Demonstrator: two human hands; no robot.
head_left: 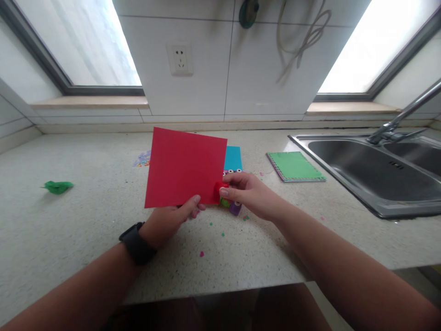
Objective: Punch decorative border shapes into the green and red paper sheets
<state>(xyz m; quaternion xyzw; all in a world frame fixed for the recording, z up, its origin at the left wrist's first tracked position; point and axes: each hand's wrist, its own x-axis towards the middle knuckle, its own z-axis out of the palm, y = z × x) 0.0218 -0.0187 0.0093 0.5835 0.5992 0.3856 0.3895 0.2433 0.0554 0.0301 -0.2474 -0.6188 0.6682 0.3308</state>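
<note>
A sheet of red paper stands tilted up in my left hand, whose thumb presses on its lower edge with the fingers behind it. At the sheet's lower right corner, my right hand grips a small red craft punch between thumb and fingers. The punch touches the paper's edge there. Just beyond and below my right fingers lie more small punches, among them a purple one and a green one, partly hidden. Part of a blue sheet shows behind the red paper.
Right of my hands lies a stack of paper with a green top sheet and punched edges, near the steel sink. A crumpled green piece sits at left. Colourful punched bits are heaped behind the red sheet; a few are scattered in front.
</note>
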